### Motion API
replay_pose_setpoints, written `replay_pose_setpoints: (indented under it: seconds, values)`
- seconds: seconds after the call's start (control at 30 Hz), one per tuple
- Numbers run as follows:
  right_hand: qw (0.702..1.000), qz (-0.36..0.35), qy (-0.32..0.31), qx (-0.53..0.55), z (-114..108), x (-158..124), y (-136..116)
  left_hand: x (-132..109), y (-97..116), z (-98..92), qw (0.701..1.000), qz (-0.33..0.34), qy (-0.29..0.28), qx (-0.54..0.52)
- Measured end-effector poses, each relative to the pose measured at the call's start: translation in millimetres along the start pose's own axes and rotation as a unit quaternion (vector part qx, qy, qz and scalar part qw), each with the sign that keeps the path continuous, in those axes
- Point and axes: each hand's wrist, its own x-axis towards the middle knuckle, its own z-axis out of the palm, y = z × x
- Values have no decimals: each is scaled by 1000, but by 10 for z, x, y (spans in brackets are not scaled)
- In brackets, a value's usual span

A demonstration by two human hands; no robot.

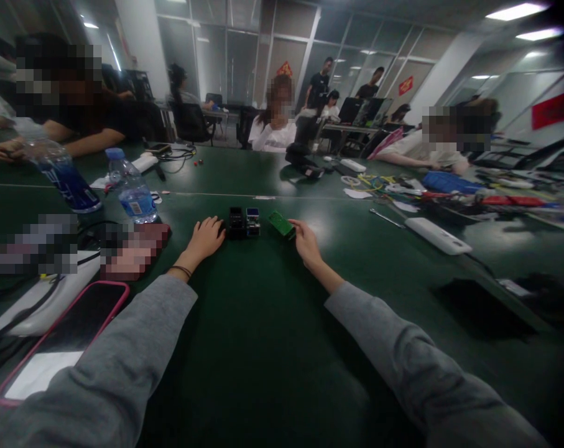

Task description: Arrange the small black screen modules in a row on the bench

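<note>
Both my arms in grey sleeves reach forward over a dark green table [263, 323]. My left hand [205, 239] rests on the table with its fingers curled, fingertips touching a small black electronic module [235, 222]. Right beside that module sits a second one with a blue top [252, 221]. My right hand [306, 241] pinches the near end of a small green circuit board [281, 224], which is tilted up off the table.
Two water bottles [131, 193] stand at the left, and a phone in a pink case [62, 342] lies near my left sleeve. A white power strip [438, 236], cables and tools lie to the right. Several other people sit around the table's far side.
</note>
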Motion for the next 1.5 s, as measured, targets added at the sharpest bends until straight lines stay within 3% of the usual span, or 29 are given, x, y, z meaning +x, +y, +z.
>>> replay_pose_setpoints:
  seconds: [0.6, 0.87, 1.0, 1.17, 1.33, 1.43, 1.5]
  values:
    - [998, 43, 39, -16, 4, 45, 75, 0, -15, -12, 1000, -2, -6, -11]
    - [990, -46, 8, -133, 174, 108, -95, -11, 0, -1, 1000, 6, 5, -3]
    - [987, -56, -38, -149, 94, 82, -148, -6, -7, 22, 1000, 4, 11, -4]
    - [987, -52, -84, -126, -385, -219, -135, -13, 4, -3, 1000, 4, 0, -12]
    - [983, 19, -64, -169, -1126, -730, -52, -34, 22, -33, 1000, 2, -6, -20]
    - [978, 58, -5, -201, -1724, -1002, 12, -45, 21, -33, 1000, 2, -4, -24]
    - [966, 78, 78, -232, -2172, -1119, 22, -46, 17, -24, 1000, 3, 0, -21]
